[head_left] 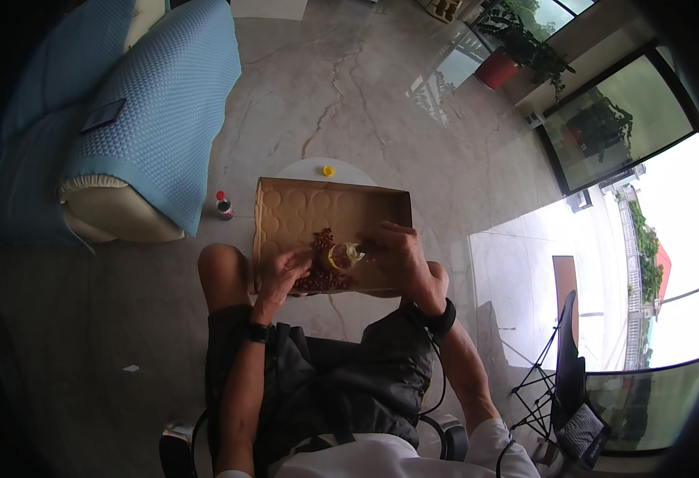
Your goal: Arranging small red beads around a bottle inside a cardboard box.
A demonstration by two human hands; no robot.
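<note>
A shallow cardboard box point(290, 209) lies in front of me, its base marked with round impressions. Small dark red beans or beads point(323, 281) are spread over its near part; their exact kind is too small to tell. Among them a clear bottle point(339, 256) with a yellow band is tilted, its neck toward the right. My right hand point(398, 253) has its fingers closed at the bottle's neck. My left hand point(287, 269) is over the beans, left of the bottle, fingers loosely extended, with nothing visible in them. Beyond the box sits a yellow cap point(329, 171).
The box rests on a round white table point(349, 173) close to my knees. A small dark bottle with a red cap point(223, 207) stands on the left. A sofa with a blue cover point(166, 103) is farther left. A folding chair point(569, 382) stands at the right.
</note>
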